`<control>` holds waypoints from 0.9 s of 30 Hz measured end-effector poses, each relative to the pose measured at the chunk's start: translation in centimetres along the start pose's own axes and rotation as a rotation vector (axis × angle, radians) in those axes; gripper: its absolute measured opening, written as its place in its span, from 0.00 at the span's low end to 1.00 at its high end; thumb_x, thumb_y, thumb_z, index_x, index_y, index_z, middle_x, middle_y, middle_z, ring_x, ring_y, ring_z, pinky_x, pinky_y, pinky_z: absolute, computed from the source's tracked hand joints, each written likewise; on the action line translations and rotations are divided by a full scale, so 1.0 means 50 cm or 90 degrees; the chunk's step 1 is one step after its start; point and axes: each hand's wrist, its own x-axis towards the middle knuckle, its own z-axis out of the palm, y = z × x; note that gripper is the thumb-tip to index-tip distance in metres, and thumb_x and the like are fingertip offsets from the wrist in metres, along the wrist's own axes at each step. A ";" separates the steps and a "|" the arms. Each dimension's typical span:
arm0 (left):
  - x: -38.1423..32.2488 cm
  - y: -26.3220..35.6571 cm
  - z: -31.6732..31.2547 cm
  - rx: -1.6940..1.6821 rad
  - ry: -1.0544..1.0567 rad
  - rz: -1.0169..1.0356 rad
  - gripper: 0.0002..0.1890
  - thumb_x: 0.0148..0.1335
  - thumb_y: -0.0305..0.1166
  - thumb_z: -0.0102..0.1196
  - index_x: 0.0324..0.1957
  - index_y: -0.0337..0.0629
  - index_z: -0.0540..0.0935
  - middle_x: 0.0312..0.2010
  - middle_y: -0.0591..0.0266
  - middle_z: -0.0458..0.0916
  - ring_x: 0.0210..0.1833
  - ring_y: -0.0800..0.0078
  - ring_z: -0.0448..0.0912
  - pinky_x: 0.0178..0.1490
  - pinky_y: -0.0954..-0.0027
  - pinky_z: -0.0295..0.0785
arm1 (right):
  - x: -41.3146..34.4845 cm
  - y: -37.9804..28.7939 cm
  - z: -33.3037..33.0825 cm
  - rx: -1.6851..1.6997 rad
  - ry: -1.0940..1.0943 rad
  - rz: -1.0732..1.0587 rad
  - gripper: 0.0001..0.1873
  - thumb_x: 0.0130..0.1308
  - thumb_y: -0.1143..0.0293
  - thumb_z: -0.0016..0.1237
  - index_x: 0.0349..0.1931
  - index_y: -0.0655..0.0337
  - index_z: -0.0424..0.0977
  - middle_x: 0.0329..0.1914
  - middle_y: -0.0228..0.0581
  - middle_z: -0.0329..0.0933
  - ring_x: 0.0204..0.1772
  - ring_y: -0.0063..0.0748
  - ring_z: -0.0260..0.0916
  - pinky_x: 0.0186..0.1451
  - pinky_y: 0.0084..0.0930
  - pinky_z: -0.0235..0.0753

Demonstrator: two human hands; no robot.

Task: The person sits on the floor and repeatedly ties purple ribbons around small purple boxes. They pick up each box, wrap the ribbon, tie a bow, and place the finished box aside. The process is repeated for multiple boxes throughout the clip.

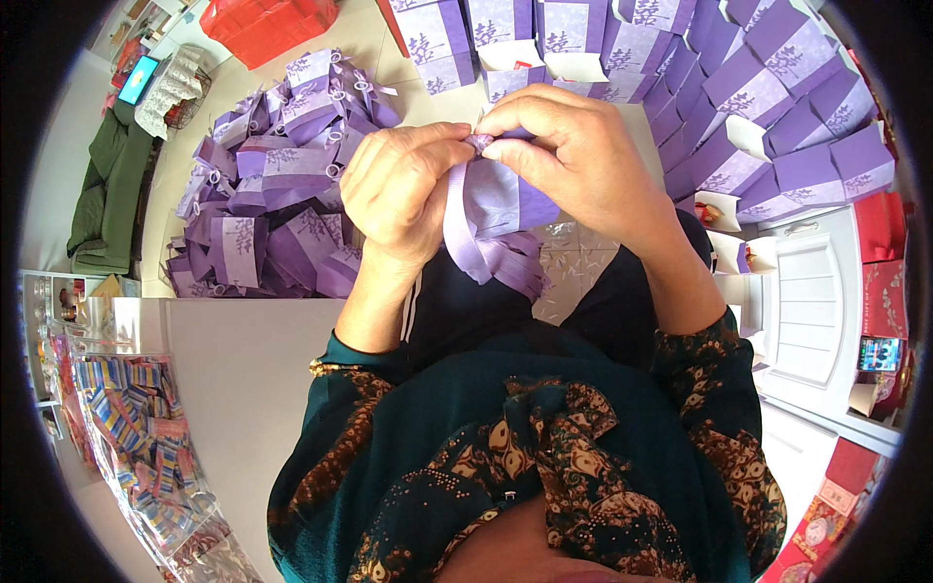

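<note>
Between the fingertips of my left hand [404, 186] and my right hand [572, 153] a small bunched knot of lilac ribbon [479, 142] is pinched. A purple paper gift box [503, 197] shows just below the knot, partly behind my fingers. From my left hand a flat length of lilac ribbon [458, 226] drops in a loop. Lower down, a bundle of the same ribbon [514, 266] lies over my dark trousers. My fingers hide how the ribbon joins the box.
A heap of purple boxes [291, 160] with ribbons is on the left. Stacked purple boxes [758, 95], some with raised white flaps, rise at the right. Paper scraps [572, 270] litter the tiled floor. Clear bags of wrapped sweets [142, 437] lie at lower left; a red bag [266, 29] stands behind.
</note>
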 end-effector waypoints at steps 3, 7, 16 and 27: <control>0.002 -0.005 0.001 -0.016 -0.004 0.009 0.07 0.39 0.19 0.60 0.23 0.40 0.78 0.25 0.63 0.81 0.26 0.71 0.78 0.29 0.76 0.68 | 0.002 0.002 -0.004 -0.020 -0.009 -0.014 0.06 0.54 0.76 0.50 0.33 0.67 0.74 0.31 0.43 0.75 0.31 0.36 0.72 0.34 0.25 0.70; 0.002 -0.011 0.001 -0.026 -0.006 0.032 0.07 0.39 0.19 0.59 0.23 0.40 0.78 0.25 0.63 0.81 0.26 0.71 0.78 0.29 0.75 0.68 | 0.002 0.005 -0.004 -0.030 -0.006 -0.023 0.07 0.54 0.80 0.49 0.34 0.66 0.74 0.33 0.38 0.76 0.29 0.23 0.72 0.31 0.17 0.70; -0.001 -0.015 0.002 -0.012 0.000 0.036 0.06 0.39 0.20 0.59 0.23 0.40 0.79 0.25 0.64 0.81 0.26 0.71 0.78 0.29 0.75 0.69 | -0.012 0.017 0.040 0.108 0.149 0.017 0.06 0.53 0.76 0.50 0.31 0.64 0.70 0.25 0.38 0.74 0.28 0.27 0.74 0.31 0.20 0.72; -0.003 -0.024 0.002 0.032 -0.008 0.054 0.05 0.39 0.24 0.58 0.23 0.42 0.79 0.25 0.66 0.81 0.28 0.72 0.77 0.29 0.75 0.68 | -0.027 0.047 0.041 0.247 0.079 -0.018 0.09 0.52 0.79 0.52 0.31 0.63 0.66 0.25 0.29 0.67 0.28 0.12 0.64 0.33 0.12 0.65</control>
